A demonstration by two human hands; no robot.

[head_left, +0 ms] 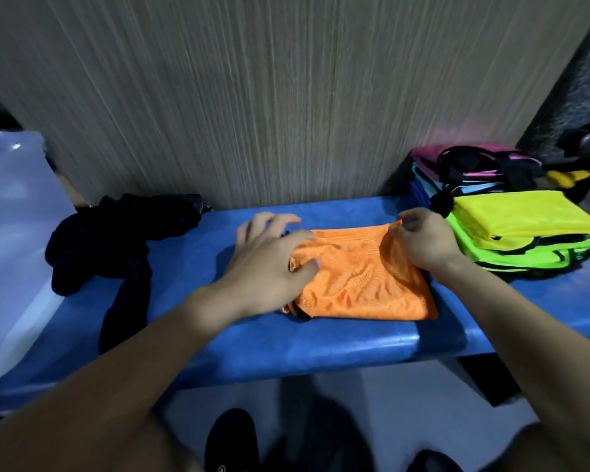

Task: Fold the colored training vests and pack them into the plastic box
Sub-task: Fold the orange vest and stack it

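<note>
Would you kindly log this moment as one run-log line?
step: folding | item: orange mesh vest on blue bench | left hand: presses vest's left edge | right hand: pinches far right corner

A blue counter (286, 345) with a glossy, rounded front edge runs from the left edge of the view to the right, catching a soft highlight along that front lip. Directly behind its far edge stands a tall panel (252, 97) in a pale grey-beige finish with fine vertical streaks (wood grain or a textured laminate, hard to say which). To the right of the panel, beyond the counter's far right corner, a darker speckled wall surface (573, 93) slants away. Below the front edge lies a light grey floor (406, 403), with a dark support (484, 379) under the counter's right part. The light is dim and even.
</note>
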